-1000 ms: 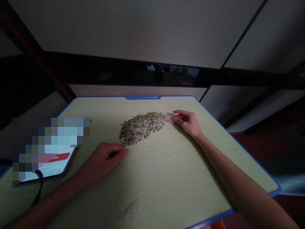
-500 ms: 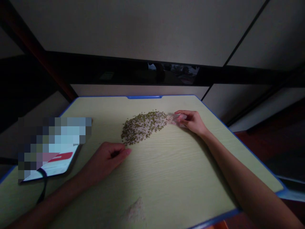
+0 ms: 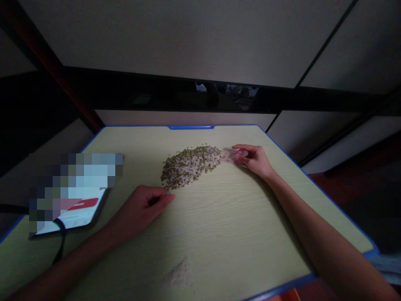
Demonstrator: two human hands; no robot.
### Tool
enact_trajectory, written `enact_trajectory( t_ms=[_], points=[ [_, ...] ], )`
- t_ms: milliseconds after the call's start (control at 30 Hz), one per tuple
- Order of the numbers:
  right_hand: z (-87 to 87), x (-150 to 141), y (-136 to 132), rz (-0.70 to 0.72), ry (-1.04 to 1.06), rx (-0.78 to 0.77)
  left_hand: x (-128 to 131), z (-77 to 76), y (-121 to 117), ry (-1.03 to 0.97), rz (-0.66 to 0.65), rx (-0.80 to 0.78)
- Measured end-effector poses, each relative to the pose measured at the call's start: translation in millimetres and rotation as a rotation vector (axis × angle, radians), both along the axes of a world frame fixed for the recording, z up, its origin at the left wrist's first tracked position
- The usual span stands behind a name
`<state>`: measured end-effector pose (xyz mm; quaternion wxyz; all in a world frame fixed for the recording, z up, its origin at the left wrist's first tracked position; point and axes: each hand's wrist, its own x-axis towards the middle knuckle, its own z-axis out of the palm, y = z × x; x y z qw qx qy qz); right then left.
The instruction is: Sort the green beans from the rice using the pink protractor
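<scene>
Head view: right hand (image 3: 250, 159) curls around clear plastic (image 3: 229, 156); firmness of grip cannot be told. Left hand (image 3: 148, 207) is loosely curled; whether it pinches anything is unclear. Between them, mixed beans and pale grains (image 3: 191, 165) lie toward the table's (image 3: 232, 221) far edge. A tablet (image 3: 78, 217) lies by the left edge.

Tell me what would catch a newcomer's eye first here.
First, the speckled green-and-pale pile of grains, spread over the pale yellowish tabletop between the left hand and the right hand. Then the lit screen at the left, partly pixelated, and a smaller pale heap near the bottom of the view.
</scene>
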<state>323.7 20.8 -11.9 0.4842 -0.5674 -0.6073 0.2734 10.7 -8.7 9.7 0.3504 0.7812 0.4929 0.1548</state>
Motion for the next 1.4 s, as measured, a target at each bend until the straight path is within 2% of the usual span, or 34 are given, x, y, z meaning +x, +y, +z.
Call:
enact_trajectory(
  t_ms=[667,1167,1400],
  points=[
    [-0.2,2.4,-0.3,0.060,-0.009,-0.023,-0.9,-1.0,0.1,0.001,-0.001,-0.006],
    [-1.8,-0.1,-1.6,0.053,-0.016,-0.015,-0.4,0.1,-0.9,-0.032,-0.027,-0.001],
    [-1.0,1.5,-3.0,0.080,-0.011,-0.061,-0.1,-0.5,-0.6,-0.042,-0.023,0.009]
  ],
)
